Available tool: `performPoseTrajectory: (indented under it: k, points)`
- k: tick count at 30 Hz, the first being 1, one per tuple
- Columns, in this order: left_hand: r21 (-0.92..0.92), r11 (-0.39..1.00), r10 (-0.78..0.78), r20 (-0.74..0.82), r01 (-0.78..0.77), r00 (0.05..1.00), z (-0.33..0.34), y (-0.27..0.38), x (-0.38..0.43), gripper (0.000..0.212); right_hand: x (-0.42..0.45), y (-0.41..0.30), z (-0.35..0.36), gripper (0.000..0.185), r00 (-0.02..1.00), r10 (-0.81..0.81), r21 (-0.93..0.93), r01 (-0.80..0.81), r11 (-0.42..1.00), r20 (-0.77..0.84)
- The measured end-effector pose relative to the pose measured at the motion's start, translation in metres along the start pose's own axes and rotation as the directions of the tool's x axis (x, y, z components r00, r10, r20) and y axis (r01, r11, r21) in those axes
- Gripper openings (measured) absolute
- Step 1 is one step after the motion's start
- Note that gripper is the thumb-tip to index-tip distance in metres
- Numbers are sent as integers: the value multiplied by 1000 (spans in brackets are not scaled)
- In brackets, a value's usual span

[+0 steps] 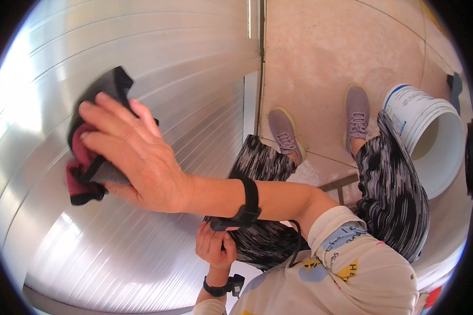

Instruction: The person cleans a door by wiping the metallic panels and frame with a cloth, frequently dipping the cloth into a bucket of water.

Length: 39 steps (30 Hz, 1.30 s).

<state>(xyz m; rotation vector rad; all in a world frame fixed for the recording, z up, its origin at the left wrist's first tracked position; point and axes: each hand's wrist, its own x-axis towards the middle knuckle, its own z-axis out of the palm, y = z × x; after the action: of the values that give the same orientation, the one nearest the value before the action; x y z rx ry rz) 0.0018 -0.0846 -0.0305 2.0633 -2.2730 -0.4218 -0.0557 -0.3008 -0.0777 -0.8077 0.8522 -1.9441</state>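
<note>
My right hand (142, 157) reaches far to the left and holds a folded cloth (102, 90) flat against a shiny ribbed metal panel (189, 130). Dark grey with black edging, the cloth has a dark pink part bunched under my fingers, which are spread over it. Some of the cloth is hidden by the hand, and its edges look blurred. My left hand (216, 244) is curled in front of my patterned trousers (260, 240), below my right forearm, with no object visible in it. Both wrists wear black straps with small devices.
A white plastic bucket (406, 106) with blue print lies tilted by my leg, its mouth towards me. Behind my legs shows part of a low stool frame (339, 183). Pinkish floor tiles (319, 47) meet the panel's lower edge, and my mauve shoes (285, 130) stand on them.
</note>
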Motion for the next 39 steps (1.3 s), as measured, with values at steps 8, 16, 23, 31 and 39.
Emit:
performPoseTrajectory:
  k: [8,16,23,31,39]
  points:
    - [-35,999,-18,-11,17,1000,7,2,5,15,-63,153,-77,46,887,264,-249,-372,894,-378]
    - [-48,998,-52,-10,51,999,-4,-2,1,17,-54,242,-146,51,561,612,-365,-828,425,-558]
    - [-56,998,2,-54,-5,999,-11,4,16,17,-29,122,-69,51,743,537,-276,-656,702,-400]
    - [-153,982,72,-262,-115,962,-8,3,4,14,48,-17,49,48,935,-310,-268,347,899,172]
    - [-102,980,111,-421,-169,900,2,-2,-16,15,127,-134,146,49,763,-519,-180,614,769,386]
